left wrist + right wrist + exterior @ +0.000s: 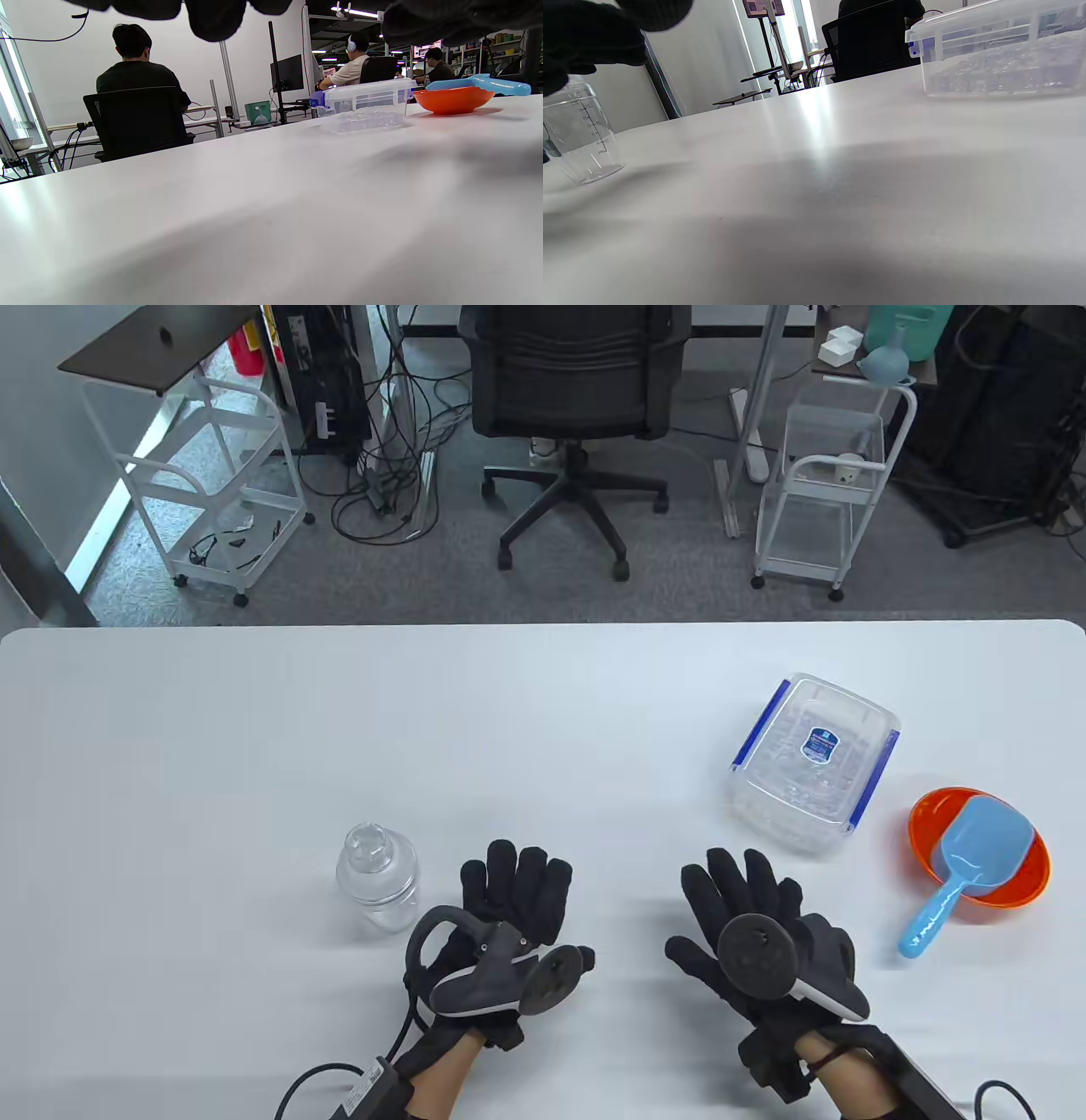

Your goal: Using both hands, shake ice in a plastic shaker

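Overhead, a wide white tabletop (254, 746) fills the lower frame, and toward its right side sits a clear rectangular plastic storage box with blue clips (814, 762), lid on, holding what looks like ice. Nearer the bottom edge, two black-gloved hands, the left hand (509, 925) and the right hand (755, 925), lie flat with fingers straight and spread, holding nothing. At far right an orange plastic bowl (1031, 882) carries a light blue plastic scoop (976, 857), and the small clear plastic shaker (377, 878) stands upright just left of the left hand, not touching it.
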Motion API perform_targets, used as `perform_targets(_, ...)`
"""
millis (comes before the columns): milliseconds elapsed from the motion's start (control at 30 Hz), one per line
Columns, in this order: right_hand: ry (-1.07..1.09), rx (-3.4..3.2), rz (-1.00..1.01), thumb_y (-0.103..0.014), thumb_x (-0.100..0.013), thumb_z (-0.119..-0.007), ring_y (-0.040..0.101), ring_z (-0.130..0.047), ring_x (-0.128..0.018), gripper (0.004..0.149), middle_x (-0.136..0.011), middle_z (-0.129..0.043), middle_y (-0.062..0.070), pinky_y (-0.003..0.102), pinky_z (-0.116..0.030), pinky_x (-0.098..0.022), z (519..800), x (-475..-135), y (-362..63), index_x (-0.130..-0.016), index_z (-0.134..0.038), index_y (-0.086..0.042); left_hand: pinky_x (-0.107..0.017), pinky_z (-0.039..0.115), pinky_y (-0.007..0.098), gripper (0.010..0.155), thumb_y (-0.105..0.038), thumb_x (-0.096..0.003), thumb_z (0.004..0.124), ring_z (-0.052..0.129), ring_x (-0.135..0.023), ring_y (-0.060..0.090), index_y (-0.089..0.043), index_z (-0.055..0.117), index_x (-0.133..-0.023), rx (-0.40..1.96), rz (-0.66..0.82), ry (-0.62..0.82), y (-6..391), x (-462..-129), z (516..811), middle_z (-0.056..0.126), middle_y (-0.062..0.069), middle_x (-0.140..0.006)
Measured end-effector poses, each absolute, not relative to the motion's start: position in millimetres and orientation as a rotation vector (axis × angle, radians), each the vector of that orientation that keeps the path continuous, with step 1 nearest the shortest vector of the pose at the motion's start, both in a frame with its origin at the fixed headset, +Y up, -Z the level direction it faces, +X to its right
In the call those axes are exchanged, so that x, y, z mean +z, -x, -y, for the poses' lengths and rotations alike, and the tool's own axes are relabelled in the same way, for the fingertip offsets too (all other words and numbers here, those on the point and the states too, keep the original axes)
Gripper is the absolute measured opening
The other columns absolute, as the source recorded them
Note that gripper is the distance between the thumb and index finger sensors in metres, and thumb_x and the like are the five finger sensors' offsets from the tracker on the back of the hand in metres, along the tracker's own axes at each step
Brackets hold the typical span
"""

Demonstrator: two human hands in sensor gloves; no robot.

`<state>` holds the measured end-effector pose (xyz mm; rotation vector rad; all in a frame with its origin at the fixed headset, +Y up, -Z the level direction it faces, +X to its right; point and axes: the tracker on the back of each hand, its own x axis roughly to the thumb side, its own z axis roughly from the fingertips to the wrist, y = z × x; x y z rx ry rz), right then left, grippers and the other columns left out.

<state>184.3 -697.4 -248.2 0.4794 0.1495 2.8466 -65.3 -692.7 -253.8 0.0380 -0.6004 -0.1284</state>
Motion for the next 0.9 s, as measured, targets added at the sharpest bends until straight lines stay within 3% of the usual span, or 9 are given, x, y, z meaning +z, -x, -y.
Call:
perform_targets(733, -0.501, 2.836, -0.165, -0.052, -0.057, -0.058, 0.063, -0.016, -0.1, 0.078, -0.118, -0.019, 0.026, 0.08, -0.024, -0.061, 699.7, -248.4, -181.5, -0.114, -0.027, -0.009, -0.068, 0.039, 0.079, 0.091, -0.064, -0.0596, 0.049, 0.03, -0.103, 0.069, 0.001, 0.018, -0.114, -0.135, 0.623, -0.038, 60.5, -250.5, 690.7, 0.03, 0.036, -0.119)
perform_targets(900, -0.477, 2.816, -0.154, -0.052, -0.058, -0.058, 0.063, -0.016, -0.099, 0.078, -0.118, -0.019, 0.027, 0.08, -0.024, -0.061, 699.0, -249.6, -184.6, -0.114, -0.027, -0.008, -0.068, 0.038, 0.079, 0.09, -0.063, -0.0593, 0.05, 0.027, -0.104, 0.067, 0.0, 0.016, -0.113, -0.165, 0.603, -0.194, 71.0, -246.6, 673.9, 0.029, 0.034, -0.119)
